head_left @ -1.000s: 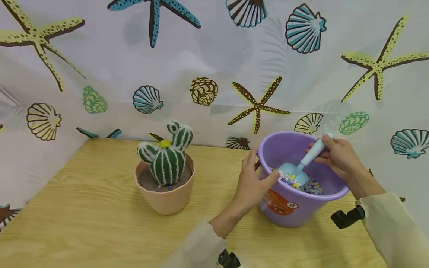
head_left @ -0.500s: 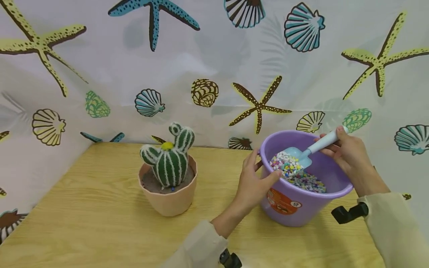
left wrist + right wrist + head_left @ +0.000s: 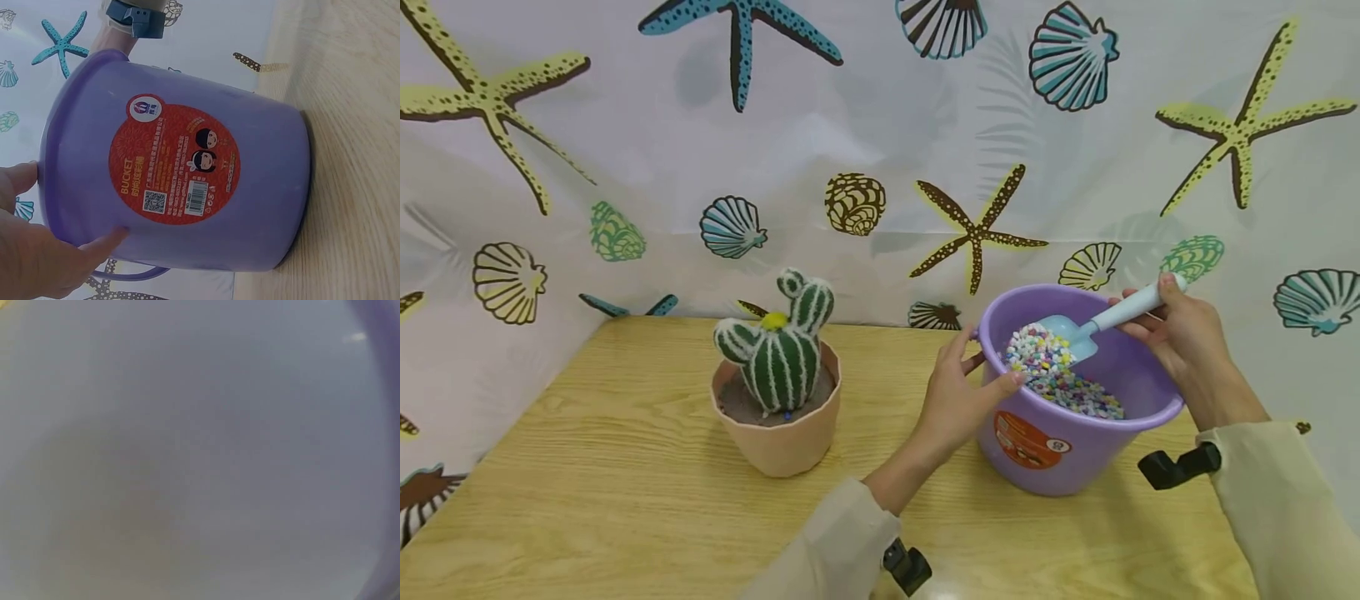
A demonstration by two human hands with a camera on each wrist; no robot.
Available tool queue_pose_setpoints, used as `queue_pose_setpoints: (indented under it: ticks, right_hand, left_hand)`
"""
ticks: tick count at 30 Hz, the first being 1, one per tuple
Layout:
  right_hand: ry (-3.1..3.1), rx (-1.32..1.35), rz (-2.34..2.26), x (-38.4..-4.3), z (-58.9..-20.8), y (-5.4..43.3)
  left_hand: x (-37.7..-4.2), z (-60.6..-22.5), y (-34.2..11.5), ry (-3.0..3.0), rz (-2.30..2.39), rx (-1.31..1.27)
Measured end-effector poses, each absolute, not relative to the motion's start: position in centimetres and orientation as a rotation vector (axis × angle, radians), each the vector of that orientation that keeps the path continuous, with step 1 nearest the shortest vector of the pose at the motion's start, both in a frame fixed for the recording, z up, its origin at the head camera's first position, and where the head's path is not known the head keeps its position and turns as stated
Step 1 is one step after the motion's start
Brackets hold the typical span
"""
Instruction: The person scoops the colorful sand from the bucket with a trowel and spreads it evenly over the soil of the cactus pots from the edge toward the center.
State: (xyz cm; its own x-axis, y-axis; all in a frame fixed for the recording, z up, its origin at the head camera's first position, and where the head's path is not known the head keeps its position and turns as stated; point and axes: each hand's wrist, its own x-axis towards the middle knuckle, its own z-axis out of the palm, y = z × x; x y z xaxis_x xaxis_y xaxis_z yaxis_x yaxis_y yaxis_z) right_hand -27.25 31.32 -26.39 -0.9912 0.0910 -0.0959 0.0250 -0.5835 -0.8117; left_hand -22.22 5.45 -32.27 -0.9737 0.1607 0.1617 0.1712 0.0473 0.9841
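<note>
A purple plastic bucket point(image 3: 1093, 446) with a red round label stands on the table. My left hand point(image 3: 958, 398) holds its left side, the thumb at the rim and the fingers spread along the outer wall. My right hand point(image 3: 1197, 342) grips the handle of a light blue plastic shovel point(image 3: 1127, 307) over the bucket's mouth. Small multicoloured pebbles point(image 3: 1037, 348) are heaped on the tilted blade. More loose pebbles point(image 3: 1088, 396) lie in the bucket below. In the left wrist view, left fingers point(image 3: 103, 244) touch the bucket wall. Blurred purple surface fills the right wrist view.
To the left stands a peach pot point(image 3: 781, 446) of grey-brown soil with a green knitted cactus point(image 3: 778, 371) topped in yellow. A white cloth point(image 3: 850, 117) printed with shells and starfish hangs behind the wooden table point(image 3: 625, 467).
The shovel has risen out of the loose pebbles with a load on its blade, its handle now lower and further right. My left hand stays on the bucket.
</note>
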Motion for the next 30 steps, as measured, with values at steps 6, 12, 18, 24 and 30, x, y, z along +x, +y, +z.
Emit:
queue_pose_setpoints:
  ticks: [6, 12, 18, 24, 30]
  right_hand:
    - [-1.242, -0.205, 2.874, -27.2, -26.4, 31.5]
    - [-1.121, -0.244, 2.933, -27.0, -26.6, 31.6]
    - [-1.069, -0.268, 2.88, -26.4, -26.5, 31.2]
    - [-1.016, -0.264, 2.88, -25.6, -26.3, 30.8]
    - [-0.888, -0.244, 2.967, -25.0, -26.4, 30.1]
  left_hand:
    - [-22.5, -32.4, 4.6, -2.286, -2.15, -0.396]
    - [-22.5, -32.4, 3.6, -2.304, -2.084, -0.414]
    - [-22.1, -32.1, 2.2, -2.29, -2.035, -0.423]
    - [-21.3, -31.8, 0.6, -2.251, -2.012, -0.441]
    - [-20.4, -31.7, -1.1, -2.257, -1.934, -0.418]
